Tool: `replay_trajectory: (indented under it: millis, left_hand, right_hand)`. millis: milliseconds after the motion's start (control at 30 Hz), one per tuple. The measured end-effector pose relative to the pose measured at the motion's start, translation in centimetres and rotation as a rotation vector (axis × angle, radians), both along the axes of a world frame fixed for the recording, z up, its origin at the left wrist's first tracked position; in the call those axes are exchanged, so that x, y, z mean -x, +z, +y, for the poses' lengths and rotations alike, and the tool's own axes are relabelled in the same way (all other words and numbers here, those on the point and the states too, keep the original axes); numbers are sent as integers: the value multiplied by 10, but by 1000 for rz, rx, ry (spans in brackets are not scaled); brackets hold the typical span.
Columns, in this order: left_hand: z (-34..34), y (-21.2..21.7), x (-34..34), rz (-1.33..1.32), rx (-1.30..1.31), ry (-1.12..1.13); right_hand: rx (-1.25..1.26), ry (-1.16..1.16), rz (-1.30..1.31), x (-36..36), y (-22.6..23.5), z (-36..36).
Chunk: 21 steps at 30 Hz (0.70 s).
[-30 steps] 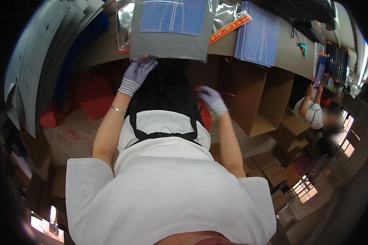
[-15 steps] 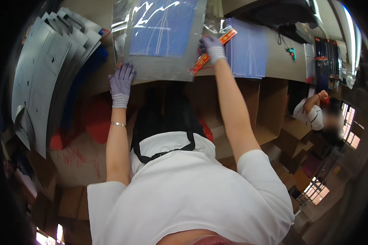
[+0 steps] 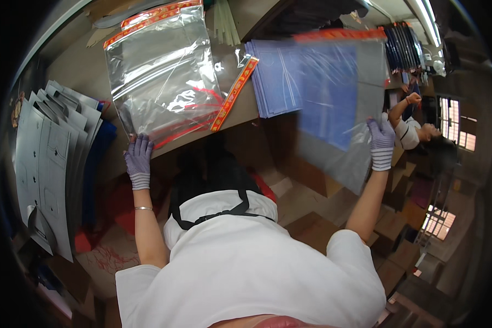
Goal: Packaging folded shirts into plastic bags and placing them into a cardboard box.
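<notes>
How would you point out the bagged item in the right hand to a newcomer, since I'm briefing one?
Start at the brown worktable, then go right past the stack of blue sheets. The gloved right hand holds up a clear plastic bag with a blue sheet inside; unlike the empty bags, it is filled and off the table.

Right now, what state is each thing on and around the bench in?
Filled bag: lifted off the bench, blurred, held by the right hand.
Clear bags: empty, flat on the bench, left hand at their near edge.
Blue sheets: stacked flat.
Grey cards: fanned out at the left.
</notes>
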<state>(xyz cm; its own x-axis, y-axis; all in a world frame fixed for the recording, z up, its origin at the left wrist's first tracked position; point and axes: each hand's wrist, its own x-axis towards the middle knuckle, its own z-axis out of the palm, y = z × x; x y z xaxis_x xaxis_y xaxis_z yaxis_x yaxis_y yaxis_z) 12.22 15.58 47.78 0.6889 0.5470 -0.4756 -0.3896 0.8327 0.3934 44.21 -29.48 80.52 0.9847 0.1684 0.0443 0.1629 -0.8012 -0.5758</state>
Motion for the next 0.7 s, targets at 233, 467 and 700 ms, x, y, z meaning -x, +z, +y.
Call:
replay_trajectory:
  millis: [233, 467, 700]
  left_hand:
    - [8, -7, 20, 420, -391, -120]
    - [23, 227, 4, 1178, -2049, 188]
    - [113, 237, 79, 1794, -2288, -265]
  right_hand:
    - [871, 177, -380, -135, -173, -12]
    - [541, 228, -237, -144, -281, -10]
    - [94, 682, -109, -36, -226, 166]
